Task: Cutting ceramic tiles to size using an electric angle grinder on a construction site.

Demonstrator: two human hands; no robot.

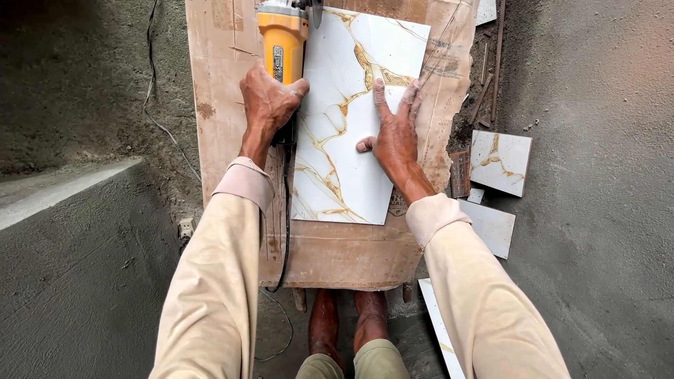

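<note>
Flattened cardboard sheet (232, 63) lies over the grey cement floor (597, 105). Tile offcuts on my right: a veined square piece (500, 163), a plain white piece (491, 226) below it. Raised cement ledge (63, 189) on my left.

Ahead of the left hand (270, 102), the yellow grinder (282, 38) is cut off by the top edge, its disc mostly unseen. The hand hides its rear grip. The cardboard (225, 84) likewise runs past that edge.

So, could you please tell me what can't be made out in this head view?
- Grinder: its disc end is cut off by the top edge.
- Left hand: palm and grip hidden by its own back.
- Tile: the part under the right hand is covered.
- Cord: its far end is lost among the floor debris.
</note>
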